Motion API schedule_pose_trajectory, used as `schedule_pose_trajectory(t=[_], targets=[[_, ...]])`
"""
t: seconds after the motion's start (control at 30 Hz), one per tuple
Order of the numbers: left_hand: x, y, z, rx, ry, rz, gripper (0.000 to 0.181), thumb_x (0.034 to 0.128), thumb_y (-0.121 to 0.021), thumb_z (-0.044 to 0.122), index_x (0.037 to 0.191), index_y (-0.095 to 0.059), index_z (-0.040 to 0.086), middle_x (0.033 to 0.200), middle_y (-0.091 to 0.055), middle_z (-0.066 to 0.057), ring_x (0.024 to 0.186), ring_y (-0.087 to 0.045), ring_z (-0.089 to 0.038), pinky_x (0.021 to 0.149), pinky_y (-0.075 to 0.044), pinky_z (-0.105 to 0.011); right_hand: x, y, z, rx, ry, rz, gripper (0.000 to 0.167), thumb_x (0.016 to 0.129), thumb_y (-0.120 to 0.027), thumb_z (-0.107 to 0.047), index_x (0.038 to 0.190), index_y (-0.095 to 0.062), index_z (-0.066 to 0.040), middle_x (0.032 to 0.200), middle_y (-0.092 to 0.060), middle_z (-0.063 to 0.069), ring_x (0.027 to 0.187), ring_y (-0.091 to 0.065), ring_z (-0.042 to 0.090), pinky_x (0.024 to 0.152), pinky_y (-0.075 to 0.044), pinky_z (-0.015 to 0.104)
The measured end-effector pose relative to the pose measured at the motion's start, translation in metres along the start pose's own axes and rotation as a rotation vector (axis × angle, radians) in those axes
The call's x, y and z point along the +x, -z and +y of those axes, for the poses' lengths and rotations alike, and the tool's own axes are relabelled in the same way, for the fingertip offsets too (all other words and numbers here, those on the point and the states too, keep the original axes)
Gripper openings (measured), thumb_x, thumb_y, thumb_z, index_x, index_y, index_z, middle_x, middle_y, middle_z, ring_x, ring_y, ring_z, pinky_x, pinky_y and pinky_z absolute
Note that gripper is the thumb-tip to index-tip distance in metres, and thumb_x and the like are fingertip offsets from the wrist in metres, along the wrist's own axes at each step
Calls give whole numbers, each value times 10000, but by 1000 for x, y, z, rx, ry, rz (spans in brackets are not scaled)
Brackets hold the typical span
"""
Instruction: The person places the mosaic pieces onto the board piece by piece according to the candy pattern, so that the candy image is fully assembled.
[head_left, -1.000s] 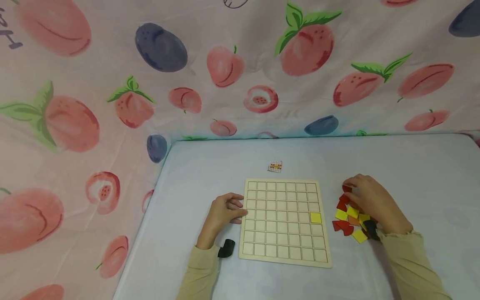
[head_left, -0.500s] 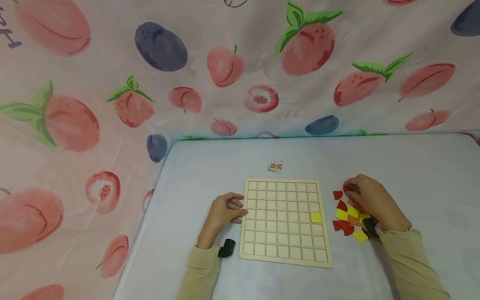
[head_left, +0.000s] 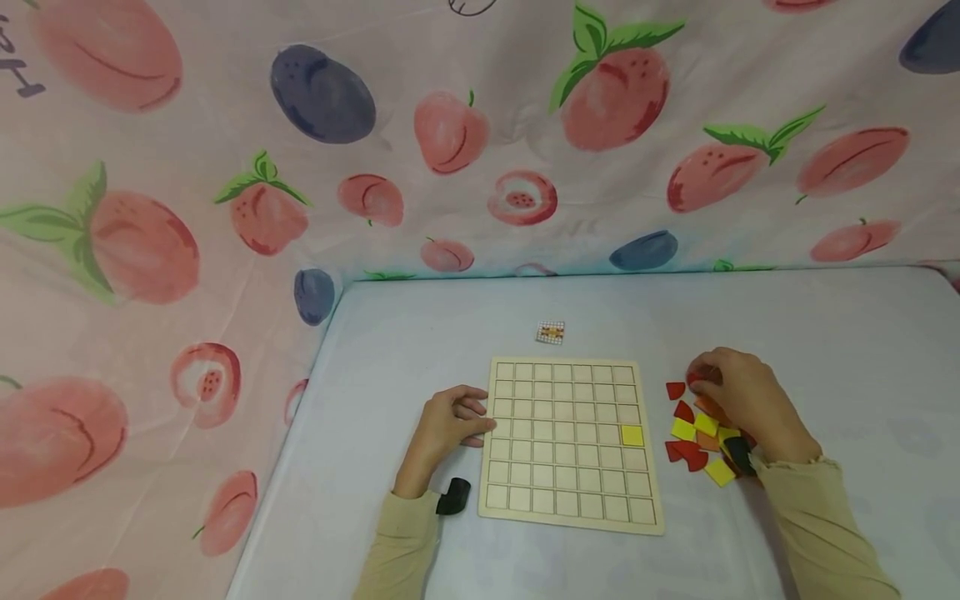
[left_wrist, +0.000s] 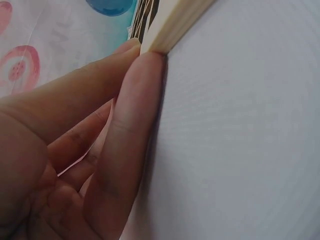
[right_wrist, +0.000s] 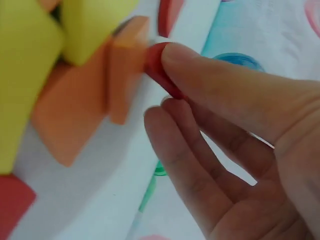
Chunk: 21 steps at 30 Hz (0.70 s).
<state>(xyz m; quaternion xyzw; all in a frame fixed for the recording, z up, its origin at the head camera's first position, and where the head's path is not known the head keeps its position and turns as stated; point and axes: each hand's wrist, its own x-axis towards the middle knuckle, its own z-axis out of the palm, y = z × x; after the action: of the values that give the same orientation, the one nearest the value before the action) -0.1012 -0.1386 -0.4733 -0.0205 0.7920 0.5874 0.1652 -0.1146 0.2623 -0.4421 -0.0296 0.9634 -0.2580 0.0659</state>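
Observation:
A square wooden grid board [head_left: 562, 525] lies flat in the head view, with a yellow square tile [head_left: 632, 436] in one cell near its right edge. At its left edge my left hand [head_left: 446, 425] holds the board, thumb on the top rim; the left wrist view has a fingertip against the board's side [left_wrist: 182, 22]. To the right of the board, my right hand [head_left: 738, 396] pinches a red quarter-round tile [right_wrist: 159, 67] between thumb and fingers. Below this hand is a loose pile of yellow squares [head_left: 720, 472], orange tiles [right_wrist: 75, 110] and red quarter-round tiles [head_left: 696, 461].
A small printed pattern card [head_left: 551, 332] lies behind the board. One red tile [head_left: 676, 390] sits apart from the pile, left of the right hand. Fruit-printed cloth [head_left: 450, 133] rises at the back and left of the white table [head_left: 405, 333].
One red tile has come to lie apart, left of the right hand. The right hand has shifted slightly right and pinches a red tile. The left hand and board stay put.

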Motion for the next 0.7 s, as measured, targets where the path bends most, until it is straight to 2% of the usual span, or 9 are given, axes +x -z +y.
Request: schedule_pose_trajectory(t=[0.1, 0.27, 0.47, 0.7], targets=[[1, 0, -1, -2, 2, 0, 457, 789, -800, -30, 1218, -645, -3, 972, -633, -128, 750, -677, -137, 622, -643, -345, -2, 2, -3, 3, 16, 17, 192, 868, -746, -47, 1040, -697, 23, 908, -691, 163, 818, -591, 300, 780, -580, 507], [0, 0, -1, 2, -5, 1, 457, 786, -801, -34, 1215, -644, -11, 970, -634, -134, 750, -676, -134, 615, -642, -341, -6, 5, -13, 38, 41, 0, 197, 898, -723, -85, 1081, -705, -15, 893, -710, 112, 781, -614, 242, 686, -574, 381], [0, 0, -1, 3, 0, 4, 459, 785, -800, -36, 1216, -644, -10, 969, -633, -134, 755, -674, -134, 615, -643, -342, -8, 3, -29, 92, 42, -62, 123, 891, -731, -88, 997, -707, -31, 862, -711, 66, 757, -627, 203, 657, -564, 312], [1, 0, -1, 6, -2, 3, 451, 790, -799, -29, 1215, -646, -3, 965, -634, -127, 743, -680, -137, 619, -643, -345, -10, -1, -39, 109, 93, -68, 92, 856, -771, -93, 922, -716, -59, 823, -681, 35, 751, -603, 189, 606, -534, 258]])
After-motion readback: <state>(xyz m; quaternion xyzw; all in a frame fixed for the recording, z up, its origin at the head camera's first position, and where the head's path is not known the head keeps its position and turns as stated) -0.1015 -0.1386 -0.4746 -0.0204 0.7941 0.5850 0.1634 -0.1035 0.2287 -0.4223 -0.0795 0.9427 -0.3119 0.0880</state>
